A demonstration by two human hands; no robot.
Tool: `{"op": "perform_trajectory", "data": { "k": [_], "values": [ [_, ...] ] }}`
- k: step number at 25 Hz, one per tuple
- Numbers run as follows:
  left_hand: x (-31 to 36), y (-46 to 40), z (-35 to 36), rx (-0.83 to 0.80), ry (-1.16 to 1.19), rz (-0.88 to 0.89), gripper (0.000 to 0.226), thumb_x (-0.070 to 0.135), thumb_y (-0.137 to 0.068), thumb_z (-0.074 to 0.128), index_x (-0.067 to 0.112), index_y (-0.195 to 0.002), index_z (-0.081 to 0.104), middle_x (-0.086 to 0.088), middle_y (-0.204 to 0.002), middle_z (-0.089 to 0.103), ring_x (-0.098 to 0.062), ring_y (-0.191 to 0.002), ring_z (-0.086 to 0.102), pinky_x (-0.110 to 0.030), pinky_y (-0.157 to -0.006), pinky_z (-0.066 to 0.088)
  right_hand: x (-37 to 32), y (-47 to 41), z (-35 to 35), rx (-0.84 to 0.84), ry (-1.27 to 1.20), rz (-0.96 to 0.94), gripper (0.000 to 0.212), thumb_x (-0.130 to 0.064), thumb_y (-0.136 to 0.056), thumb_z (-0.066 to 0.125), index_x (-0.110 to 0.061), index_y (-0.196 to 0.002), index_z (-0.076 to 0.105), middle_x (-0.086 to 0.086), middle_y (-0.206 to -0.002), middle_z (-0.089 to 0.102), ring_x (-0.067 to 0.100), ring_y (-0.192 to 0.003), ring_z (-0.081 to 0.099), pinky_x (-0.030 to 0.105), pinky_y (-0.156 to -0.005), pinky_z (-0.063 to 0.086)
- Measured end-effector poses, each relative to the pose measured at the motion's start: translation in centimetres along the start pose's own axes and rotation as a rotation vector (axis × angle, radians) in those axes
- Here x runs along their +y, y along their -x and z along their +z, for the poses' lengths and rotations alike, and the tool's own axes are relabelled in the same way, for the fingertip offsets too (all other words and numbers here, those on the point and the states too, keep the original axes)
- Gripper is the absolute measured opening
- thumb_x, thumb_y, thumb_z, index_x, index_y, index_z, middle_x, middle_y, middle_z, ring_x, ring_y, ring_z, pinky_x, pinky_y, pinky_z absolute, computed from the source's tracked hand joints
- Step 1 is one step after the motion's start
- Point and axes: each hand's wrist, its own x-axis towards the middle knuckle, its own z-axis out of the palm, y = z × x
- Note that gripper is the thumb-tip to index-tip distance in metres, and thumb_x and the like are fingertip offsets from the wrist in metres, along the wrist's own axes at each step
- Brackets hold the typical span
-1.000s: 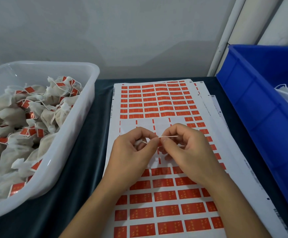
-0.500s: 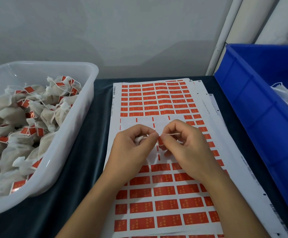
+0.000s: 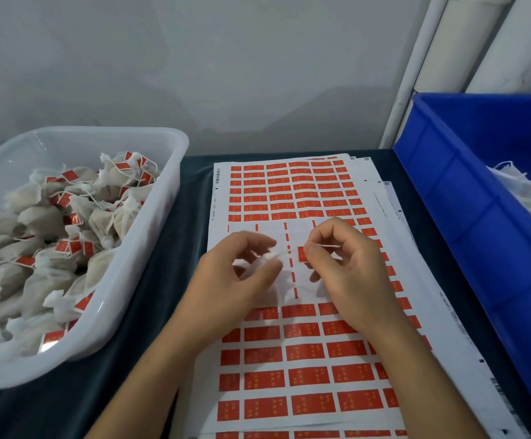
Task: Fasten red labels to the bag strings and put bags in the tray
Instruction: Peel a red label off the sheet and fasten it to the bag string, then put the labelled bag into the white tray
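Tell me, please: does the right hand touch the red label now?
Touching. In the head view the thumb and forefinger of the right hand pinch the red label at its right edge, with no gap between them.

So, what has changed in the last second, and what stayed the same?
The hands drew apart: the left hand keeps the bag, the right hand pinches the red label on the string. The label sheet, white tray and blue bin stayed.
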Motion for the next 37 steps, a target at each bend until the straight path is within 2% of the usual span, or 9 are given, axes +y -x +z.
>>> {"op": "perform_trajectory", "data": {
  "k": [4, 11, 14, 16, 21, 25, 28, 32, 37],
  "values": [
    [0.3, 1.2, -1.8, 0.108, -0.150, 0.032, 0.002, 0.044, -0.094, 0.070, 0.046, -0.096, 0.069, 0.032, -0.095, 0.067, 0.004, -0.091, 0.066, -0.006, -0.068, 0.050, -0.3, -0.1, 0.4, -0.037, 0.039, -0.053, 0.008, -0.030, -0.097, 0.066, -0.033, -0.090, 0.063, -0.020, -0.089, 0.067, 0.003, -0.092, 0.066, 0.009, -0.073, 0.053],
    [5.3, 2.2, -6.0, 0.405, -0.137, 0.254, 0.007, 0.036, -0.097, 0.071, 0.037, -0.102, 0.066, 0.019, -0.088, 0.071, -0.007, -0.085, 0.072, -0.017, -0.070, 0.058, -8.0, -1.9, 4.1, -0.213, 0.267, -0.315, 0.007, -0.040, -0.094, 0.062, -0.040, -0.096, 0.055, -0.025, -0.079, 0.061, -0.007, -0.089, 0.064, 0.003, -0.063, 0.050],
    [5.9, 1.9, -10.6, 0.613, -0.283, 0.287, 0.007, 0.035, -0.097, 0.071, 0.033, -0.098, 0.064, 0.017, -0.086, 0.069, -0.006, -0.082, 0.068, -0.017, -0.066, 0.052, -12.3, -4.7, 7.5, -0.263, 0.223, -0.438, 0.006, -0.032, -0.094, 0.058, -0.037, -0.094, 0.053, -0.018, -0.077, 0.062, 0.003, -0.074, 0.065, 0.016, -0.053, 0.050],
    [5.4, 1.4, -13.6, 0.662, -0.417, 0.176, 0.006, 0.035, -0.099, 0.067, 0.031, -0.099, 0.063, 0.016, -0.088, 0.068, -0.005, -0.081, 0.066, -0.023, -0.067, 0.051, -13.5, -6.2, 10.8, -0.314, 0.273, -0.452, 0.006, -0.028, -0.095, 0.052, -0.031, -0.098, 0.057, -0.014, -0.085, 0.064, 0.008, -0.074, 0.064, 0.028, -0.060, 0.052],
    [2.2, 1.5, -16.4, 0.462, -0.748, -0.159, 0.025, 0.031, -0.099, 0.061, 0.026, -0.123, 0.066, 0.003, -0.119, 0.069, -0.019, -0.107, 0.065, -0.038, -0.081, 0.051, -12.8, -7.1, 15.4, -0.410, 0.350, -0.366, 0.028, -0.018, -0.100, 0.056, -0.027, -0.125, 0.066, -0.006, -0.125, 0.063, 0.012, -0.104, 0.061, 0.030, -0.090, 0.054],
    [3.7, 1.0, -12.3, 0.472, -0.631, 0.071, 0.020, 0.023, -0.087, 0.060, 0.023, -0.107, 0.064, 0.006, -0.104, 0.066, -0.018, -0.096, 0.062, -0.040, -0.075, 0.052, -13.3, -7.3, 12.2, -0.289, 0.343, -0.376, 0.015, -0.015, -0.092, 0.052, -0.023, -0.096, 0.064, -0.007, -0.097, 0.066, 0.012, -0.084, 0.060, 0.034, -0.071, 0.053],
    [5.4, -0.4, -7.6, 0.457, -0.438, 0.155, 0.014, 0.023, -0.081, 0.061, 0.025, -0.091, 0.052, 0.012, -0.087, 0.056, -0.008, -0.077, 0.056, -0.022, -0.058, 0.041, -13.1, -7.3, 7.6, -0.189, 0.414, -0.356, 0.007, -0.020, -0.088, 0.049, -0.022, -0.084, 0.054, -0.005, -0.081, 0.062, 0.014, -0.071, 0.058, 0.035, -0.061, 0.049],
    [6.2, -2.4, 0.5, 0.256, -0.187, 0.207, 0.020, 0.034, -0.090, 0.063, 0.040, -0.105, 0.051, 0.022, -0.100, 0.059, 0.004, -0.093, 0.059, -0.008, -0.066, 0.046, -9.4, -5.9, 1.3, -0.151, 0.588, -0.120, 0.003, -0.026, -0.101, 0.052, -0.027, -0.102, 0.050, -0.010, -0.091, 0.061, 0.012, -0.078, 0.063, 0.026, -0.065, 0.050],
    [2.7, -2.7, 8.3, -0.058, -0.231, 0.133, 0.025, 0.024, -0.092, 0.069, 0.029, -0.114, 0.058, 0.012, -0.111, 0.061, -0.006, -0.098, 0.056, -0.028, -0.085, 0.054, -3.5, -3.5, -2.1, -0.314, 0.781, 0.237, 0.017, -0.022, -0.102, 0.052, -0.022, -0.118, 0.050, -0.001, -0.103, 0.061, 0.013, -0.078, 0.056, 0.029, -0.067, 0.044]
  ]
}}
